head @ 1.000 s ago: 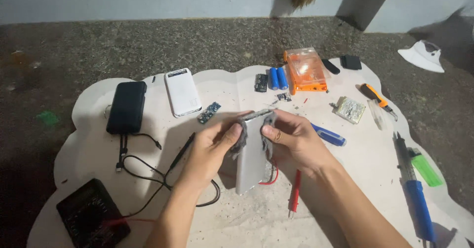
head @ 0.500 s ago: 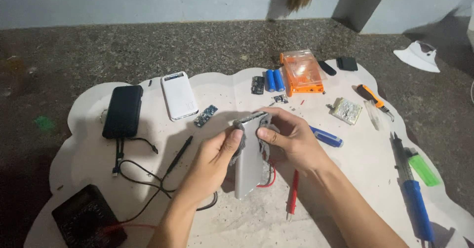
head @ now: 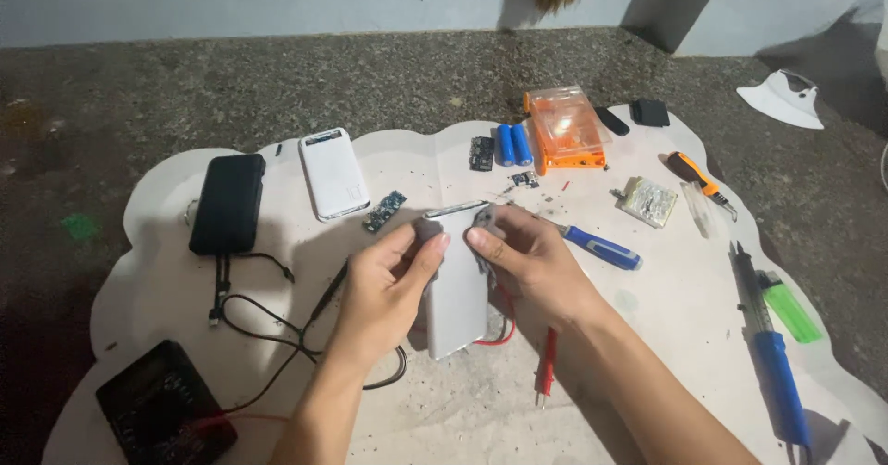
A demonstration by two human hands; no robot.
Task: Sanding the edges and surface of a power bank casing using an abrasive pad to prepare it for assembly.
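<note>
Both hands have shifted slightly over the white mat point(head: 666, 335) on speckled floor point(head: 277, 86).

Three power banks point(head: 457, 289), two blue cells point(head: 513, 144), two screwdrivers point(head: 599, 246).

1. A black power bank point(head: 228, 203) lies near the left edge of the white mat point(head: 647, 335), with a white power bank point(head: 333, 173) just beside it.
2. An orange plastic box point(head: 564, 128) sits at the far edge, two blue batteries point(head: 513, 144) touching its left side.
3. A black multimeter point(head: 165, 414) fills the near left corner.
4. A blue-handled screwdriver point(head: 599, 247) lies right of centre.
5. A blue soldering iron point(head: 772, 363) and a green lighter point(head: 789, 306) lie along the right edge.
</note>
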